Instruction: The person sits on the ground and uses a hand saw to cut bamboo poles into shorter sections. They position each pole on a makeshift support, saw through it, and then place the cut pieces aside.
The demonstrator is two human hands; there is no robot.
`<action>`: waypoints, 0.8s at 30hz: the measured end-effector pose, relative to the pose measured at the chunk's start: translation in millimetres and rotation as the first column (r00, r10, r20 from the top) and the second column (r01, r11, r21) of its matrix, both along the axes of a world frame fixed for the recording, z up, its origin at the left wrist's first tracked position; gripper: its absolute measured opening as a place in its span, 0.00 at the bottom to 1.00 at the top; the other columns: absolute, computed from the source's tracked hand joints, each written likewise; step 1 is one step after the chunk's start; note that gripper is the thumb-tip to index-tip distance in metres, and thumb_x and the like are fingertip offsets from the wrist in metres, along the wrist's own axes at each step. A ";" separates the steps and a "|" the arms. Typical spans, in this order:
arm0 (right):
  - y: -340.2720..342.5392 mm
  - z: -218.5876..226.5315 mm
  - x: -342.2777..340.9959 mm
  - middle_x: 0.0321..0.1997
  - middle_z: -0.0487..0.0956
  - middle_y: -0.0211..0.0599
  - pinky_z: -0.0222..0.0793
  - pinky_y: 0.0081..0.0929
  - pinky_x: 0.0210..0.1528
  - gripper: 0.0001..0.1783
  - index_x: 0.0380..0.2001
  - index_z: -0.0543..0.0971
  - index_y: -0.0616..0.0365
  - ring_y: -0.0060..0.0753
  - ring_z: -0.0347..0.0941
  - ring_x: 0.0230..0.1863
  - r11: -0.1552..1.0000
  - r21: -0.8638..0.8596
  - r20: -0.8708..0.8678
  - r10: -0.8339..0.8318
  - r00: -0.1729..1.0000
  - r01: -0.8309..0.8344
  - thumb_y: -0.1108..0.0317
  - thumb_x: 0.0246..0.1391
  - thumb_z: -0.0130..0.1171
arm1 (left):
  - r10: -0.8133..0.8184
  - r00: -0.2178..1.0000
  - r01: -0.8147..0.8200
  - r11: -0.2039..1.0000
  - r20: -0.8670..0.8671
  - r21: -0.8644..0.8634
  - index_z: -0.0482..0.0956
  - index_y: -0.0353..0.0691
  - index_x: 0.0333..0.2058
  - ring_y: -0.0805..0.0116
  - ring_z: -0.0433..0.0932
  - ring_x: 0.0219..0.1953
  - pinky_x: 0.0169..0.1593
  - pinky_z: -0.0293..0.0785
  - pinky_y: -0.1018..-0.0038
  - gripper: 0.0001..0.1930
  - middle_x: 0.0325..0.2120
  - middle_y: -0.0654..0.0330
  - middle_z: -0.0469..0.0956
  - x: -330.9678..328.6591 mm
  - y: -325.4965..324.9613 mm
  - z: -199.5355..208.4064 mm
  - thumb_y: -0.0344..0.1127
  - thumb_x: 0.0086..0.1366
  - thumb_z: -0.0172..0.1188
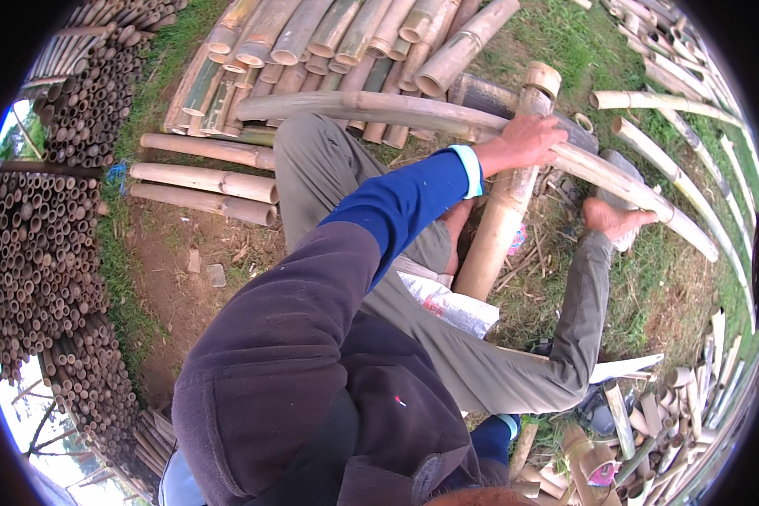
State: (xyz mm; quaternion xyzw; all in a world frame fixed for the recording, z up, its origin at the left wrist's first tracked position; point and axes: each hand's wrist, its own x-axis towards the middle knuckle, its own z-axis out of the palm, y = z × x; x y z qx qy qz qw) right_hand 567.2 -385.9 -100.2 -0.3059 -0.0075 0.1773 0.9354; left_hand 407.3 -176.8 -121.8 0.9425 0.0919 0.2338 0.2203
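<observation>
A long bamboo pole [379, 104] lies crosswise over a thick bamboo post [508, 198]. My left hand [527, 140] is closed over the pole where it crosses the post, its fingers on the far side. My bare right foot [614, 219] rests against the pole toward its right end, and the pole's left part passes by my left knee. My right arm shows only a blue sleeve [492, 436] with a light cuff beneath my right thigh. My right hand is hidden. To the right of that leg a pale saw-like blade [626, 368] pokes out.
A stack of cut bamboo lengths [312, 42] stands at the far side, with loose pieces [207, 180] on the ground at left. Tall bamboo piles [42, 261] line the left edge. Long poles [666, 99] lie on grass at right; offcuts [649, 422] litter the lower right.
</observation>
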 end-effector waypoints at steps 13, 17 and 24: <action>0.6 -7.4 28.9 0.72 0.78 0.35 0.66 0.56 0.75 0.44 0.74 0.73 0.44 0.47 0.72 0.71 0.995 -0.028 -0.048 -0.096 0.994 0.095 0.24 0.69 0.52 | -0.026 0.992 0.028 1.000 -0.125 0.009 0.88 0.54 0.59 0.44 0.88 0.47 0.52 0.84 0.49 0.24 0.48 0.51 0.89 9.2 22.1 1.8 0.54 0.68 0.70; -2.1 -4.2 30.3 0.73 0.77 0.34 0.65 0.55 0.76 0.45 0.74 0.72 0.44 0.46 0.71 0.72 0.994 -0.020 -0.085 -0.111 0.990 0.110 0.23 0.69 0.52 | -0.033 0.991 0.037 0.999 -0.129 0.029 0.88 0.50 0.60 0.42 0.88 0.47 0.52 0.84 0.49 0.24 0.47 0.49 0.88 7.5 20.7 6.9 0.53 0.70 0.70; -6.6 -0.2 30.1 0.75 0.74 0.33 0.62 0.54 0.77 0.47 0.75 0.71 0.42 0.44 0.69 0.74 0.993 -0.043 -0.082 -0.110 0.991 0.107 0.21 0.67 0.51 | -0.066 0.986 0.072 0.997 -0.151 0.035 0.86 0.44 0.62 0.41 0.85 0.54 0.58 0.81 0.51 0.27 0.53 0.46 0.87 -5.6 34.0 11.3 0.53 0.71 0.69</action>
